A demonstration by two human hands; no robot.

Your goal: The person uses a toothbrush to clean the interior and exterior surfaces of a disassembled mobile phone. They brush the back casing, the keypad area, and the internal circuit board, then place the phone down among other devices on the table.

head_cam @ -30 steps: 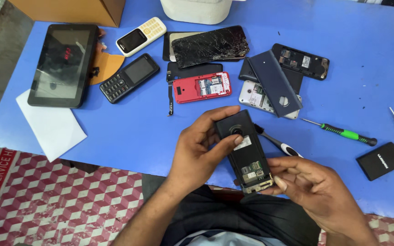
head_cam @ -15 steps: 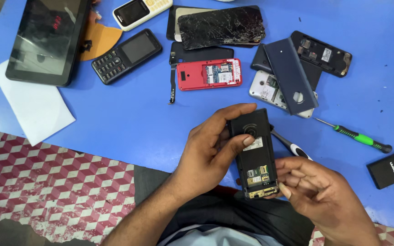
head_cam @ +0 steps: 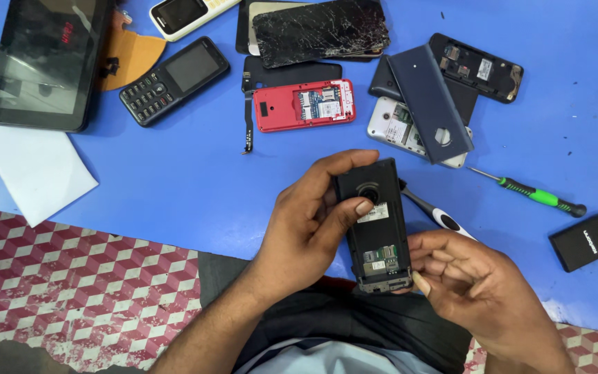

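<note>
While both hands point(head_cam: 382, 256) grip an opened black phone point(head_cam: 376, 228) — blue table point(head_cam: 174, 180), checkered red-white floor point(head_cam: 70, 291) below.

Blue table point(head_cam: 174, 180) carries everything, with the red open-backed phone point(head_cam: 304, 105) as reference. Just above it: black back cover point(head_cam: 292, 71), then cracked black screen panel point(head_cam: 320, 29). Left of it: black keypad phone point(head_cam: 173, 80), orange piece point(head_cam: 129, 55), dark tablet point(head_cam: 44, 62) far left, white paper sheet point(head_cam: 32, 166) below that. Upper left: white keypad phone point(head_cam: 181, 14). Right of it: white open phone point(head_cam: 399, 125) under a dark blue cover point(head_cam: 430, 102), black open phone point(head_cam: 479, 66). Far right, lower: green-handled screwdriver point(head_cam: 531, 194), black battery point(head_cam: 586, 240).
</note>
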